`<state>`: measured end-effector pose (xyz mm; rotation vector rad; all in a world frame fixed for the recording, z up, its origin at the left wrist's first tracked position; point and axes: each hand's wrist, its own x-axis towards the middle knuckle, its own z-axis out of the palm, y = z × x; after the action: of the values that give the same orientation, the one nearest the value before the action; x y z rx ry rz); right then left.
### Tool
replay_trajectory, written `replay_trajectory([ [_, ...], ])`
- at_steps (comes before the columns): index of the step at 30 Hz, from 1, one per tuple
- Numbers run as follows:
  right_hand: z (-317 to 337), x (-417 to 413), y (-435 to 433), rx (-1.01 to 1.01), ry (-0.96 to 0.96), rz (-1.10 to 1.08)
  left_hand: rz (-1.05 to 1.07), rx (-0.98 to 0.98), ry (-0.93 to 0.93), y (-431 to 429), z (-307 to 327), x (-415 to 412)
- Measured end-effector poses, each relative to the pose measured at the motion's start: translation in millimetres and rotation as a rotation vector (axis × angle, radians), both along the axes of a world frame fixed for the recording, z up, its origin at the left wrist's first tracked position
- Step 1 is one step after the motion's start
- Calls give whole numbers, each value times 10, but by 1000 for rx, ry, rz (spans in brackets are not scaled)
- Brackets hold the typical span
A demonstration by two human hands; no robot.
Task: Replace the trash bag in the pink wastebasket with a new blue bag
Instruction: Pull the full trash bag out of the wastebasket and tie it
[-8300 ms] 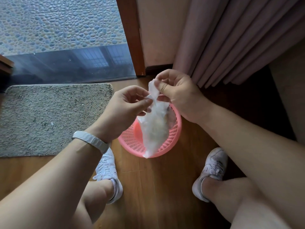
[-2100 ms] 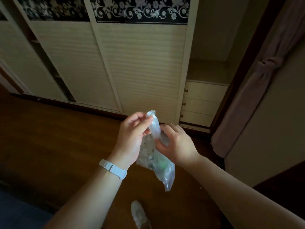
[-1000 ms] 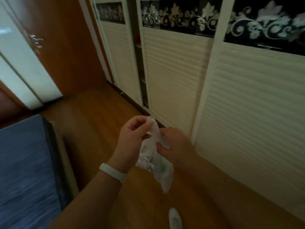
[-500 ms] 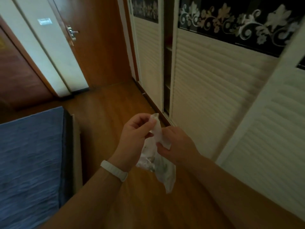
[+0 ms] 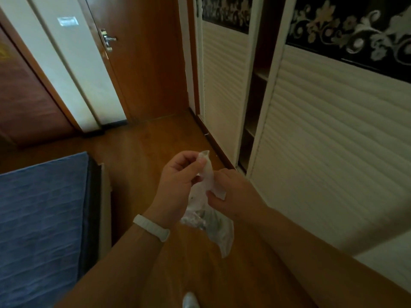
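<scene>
1. Clear, thin plastic makes up the used trash bag (image 5: 208, 215), which hangs in mid-air between both hands, above the wooden floor (image 5: 142, 147).
2. Its neck is gathered into a twisted strip that sticks up past the fingers, while the body sags below with small dark scraps inside (what they are is too blurred to tell).
3. The left hand (image 5: 178, 185) pinches the top of the twisted neck between thumb and forefinger, its other fingers curled in; a white wristband (image 5: 151, 227) sits on that wrist.
4. The right hand (image 5: 233, 194) is closed on the neck just below the left hand's grip, with a flat end of the plastic poking out between its fingers.
5. The two hands sit just beside each other, nearly touching, with the bag's neck between them.
6. A blue mattress (image 5: 42, 218) lies at the left, with a pale frame edge along its side.
7. Cream louvred wardrobe doors (image 5: 333, 152) run along the right, topped by a black floral band; one gap between them stands open onto shelves.
8. A brown wooden door (image 5: 144, 63) with a metal handle (image 5: 107, 40) stands at the far end.
9. The toe of a white shoe (image 5: 190, 301) shows at the bottom edge.
</scene>
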<state>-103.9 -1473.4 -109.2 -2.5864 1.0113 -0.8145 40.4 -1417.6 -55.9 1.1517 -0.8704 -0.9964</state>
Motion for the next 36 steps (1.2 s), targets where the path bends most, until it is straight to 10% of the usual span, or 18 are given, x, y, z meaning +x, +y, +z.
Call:
replay_trajectory([
  [36,-235,3275,-5639,84,-88,345,269,46,-90,-5073,-39,3080],
])
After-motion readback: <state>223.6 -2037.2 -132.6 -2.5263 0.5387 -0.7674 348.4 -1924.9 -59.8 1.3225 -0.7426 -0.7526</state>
